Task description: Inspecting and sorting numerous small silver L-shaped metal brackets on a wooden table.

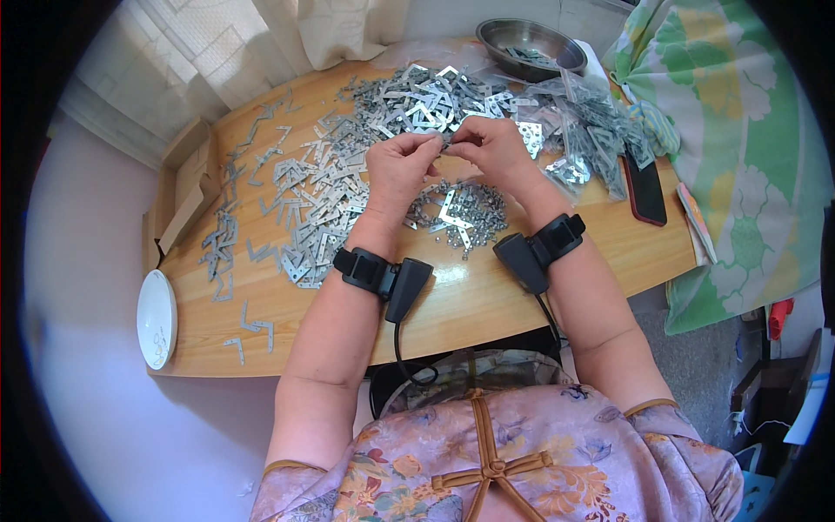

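My left hand (404, 167) and my right hand (494, 150) meet above the middle of the table, fingertips nearly touching. Both are closed in a pinch on a small grey metal piece (445, 141); the fingers cover most of it, so its exact kind is hidden. Just below them lies a heap of small metal screws or nuts (483, 209), with an L-shaped corner bracket (453, 211) on top. Beyond the hands spreads a large pile of flat silver corner brackets (417, 100), which runs down the left side of my left hand too (317, 217).
Plastic bags of brackets (600, 122) and a metal bowl (532, 50) stand at the back right. A phone (644, 190) lies near the right edge. An open cardboard box (187, 187), loose brackets (250, 322) and a white dish (156, 320) are on the left.
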{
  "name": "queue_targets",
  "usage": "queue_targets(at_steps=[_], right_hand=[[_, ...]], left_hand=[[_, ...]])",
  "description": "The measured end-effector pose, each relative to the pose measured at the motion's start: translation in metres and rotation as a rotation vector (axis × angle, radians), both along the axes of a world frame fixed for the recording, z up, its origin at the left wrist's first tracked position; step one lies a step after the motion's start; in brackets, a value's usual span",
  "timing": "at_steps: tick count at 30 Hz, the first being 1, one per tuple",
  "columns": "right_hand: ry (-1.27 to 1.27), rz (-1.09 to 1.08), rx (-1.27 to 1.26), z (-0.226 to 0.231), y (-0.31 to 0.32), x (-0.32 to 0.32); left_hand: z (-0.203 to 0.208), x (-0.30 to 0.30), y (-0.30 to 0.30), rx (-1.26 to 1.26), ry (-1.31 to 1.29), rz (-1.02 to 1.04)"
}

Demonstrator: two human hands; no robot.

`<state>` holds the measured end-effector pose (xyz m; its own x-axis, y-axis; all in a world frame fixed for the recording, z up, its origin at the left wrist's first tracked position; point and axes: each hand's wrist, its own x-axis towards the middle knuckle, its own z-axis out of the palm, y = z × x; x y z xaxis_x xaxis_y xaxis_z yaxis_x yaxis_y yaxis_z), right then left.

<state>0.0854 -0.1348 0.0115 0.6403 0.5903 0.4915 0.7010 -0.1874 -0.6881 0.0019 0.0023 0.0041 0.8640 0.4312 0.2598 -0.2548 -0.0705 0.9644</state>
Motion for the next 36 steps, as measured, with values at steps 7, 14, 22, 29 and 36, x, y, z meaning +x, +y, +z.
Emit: queue_targets(at_steps=[7, 14, 22, 29, 36], right_hand=[[0.504, 0.211, 0.092, 0.004, -0.004, 0.007], [0.721, 0.311, 0.239, 0.005, -0.004, 0.004], [0.83, 0.361, 0.392, 0.001, -0.001, 0.004], [0.964, 0.374, 0.511, -0.006, 0.003, 0.005], [1.129, 0.424, 0.661, -0.01, 0.008, 0.002]], left_hand=[[0.003, -0.001, 0.004, -0.077, -0.011, -0.131], [0.01, -0.005, 0.006, -0.171, -0.014, -0.191], [0.009, -0.006, 0.005, -0.273, -0.008, -0.214], [0.005, -0.003, 0.001, -0.339, -0.04, -0.224], [0.004, -0.003, -0.004, -0.318, -0.042, -0.224]])
